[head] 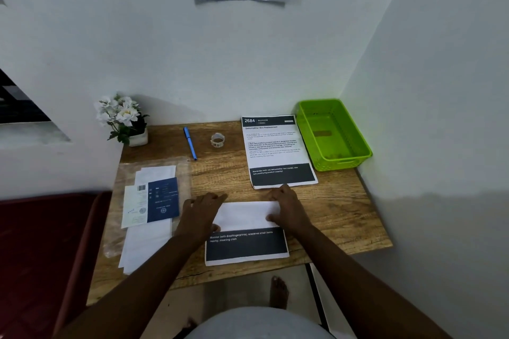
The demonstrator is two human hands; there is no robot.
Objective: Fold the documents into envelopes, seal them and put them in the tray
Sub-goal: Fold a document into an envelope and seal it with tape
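Observation:
A printed document (245,231) lies near the table's front edge, its top part folded down so a white panel covers the text above a black band. My left hand (202,213) presses the fold's left end and my right hand (286,208) presses its right end, fingers flat on the paper. A second document (275,150) lies flat behind them. A clear packet of white envelopes (150,209) lies at the left. The green tray (334,133) stands at the back right.
A blue pen (190,142) and a roll of clear tape (217,140) lie at the back of the wooden table (344,217). A pot of white flowers (124,118) stands in the back left corner. Walls close off the back and right. A dark red seat (41,250) is at the left.

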